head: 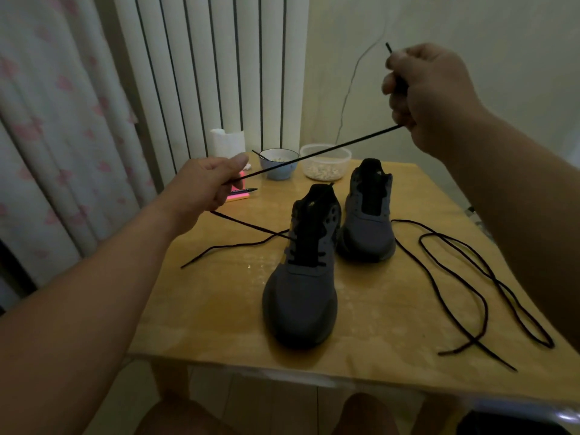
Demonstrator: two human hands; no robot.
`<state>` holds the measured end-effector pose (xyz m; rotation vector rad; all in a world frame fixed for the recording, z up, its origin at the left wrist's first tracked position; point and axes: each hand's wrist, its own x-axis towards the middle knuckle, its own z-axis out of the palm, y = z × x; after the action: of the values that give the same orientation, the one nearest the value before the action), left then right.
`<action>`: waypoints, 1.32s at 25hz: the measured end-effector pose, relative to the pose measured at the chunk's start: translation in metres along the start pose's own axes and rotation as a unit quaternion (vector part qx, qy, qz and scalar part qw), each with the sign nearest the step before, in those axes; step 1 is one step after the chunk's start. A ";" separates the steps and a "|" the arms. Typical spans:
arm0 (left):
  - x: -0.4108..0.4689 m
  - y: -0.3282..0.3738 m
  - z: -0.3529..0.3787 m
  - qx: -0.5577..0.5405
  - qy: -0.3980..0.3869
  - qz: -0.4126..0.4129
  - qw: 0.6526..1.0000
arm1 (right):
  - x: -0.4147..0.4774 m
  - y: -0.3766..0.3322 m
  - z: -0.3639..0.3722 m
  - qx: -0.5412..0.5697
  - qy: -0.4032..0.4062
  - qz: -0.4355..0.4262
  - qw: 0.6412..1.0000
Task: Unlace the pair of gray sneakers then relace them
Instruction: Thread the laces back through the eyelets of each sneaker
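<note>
Item: lace [314,153], taut across mid-frame. L hand [207,183], centre left, fingers curled round it; R hand [433,95], upper right, fist gripping tip end. Runs down into low eyelets [320,255] of near shoe [301,296], frame centre. Advice: keep tension even, no twists before next eyelet

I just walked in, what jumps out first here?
A black lace stretched taut between the raised left hand and right hand, above the wooden table. Below stand the near gray sneaker, laced only at its lowest eyelets, and the far sneaker, unlaced, a loose lace sprawled to its right.
</note>
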<state>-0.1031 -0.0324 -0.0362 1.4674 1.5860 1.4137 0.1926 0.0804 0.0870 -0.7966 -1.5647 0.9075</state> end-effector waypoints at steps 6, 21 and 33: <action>-0.004 0.004 0.002 -0.046 -0.098 0.002 0.994 | -0.007 0.017 -0.007 -0.027 -0.002 0.008 1.000; -0.020 0.060 0.052 -0.211 -0.066 -0.006 0.975 | -0.068 0.034 0.099 -0.091 -0.195 -0.063 0.974; -0.041 -0.011 0.060 0.223 -0.080 0.054 0.970 | -0.100 0.075 0.072 -0.458 -0.317 0.008 0.830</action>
<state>-0.0431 -0.0500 -0.0744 1.8950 1.8191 0.9979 0.1405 0.0200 -0.0324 -1.2342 -2.6650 0.3765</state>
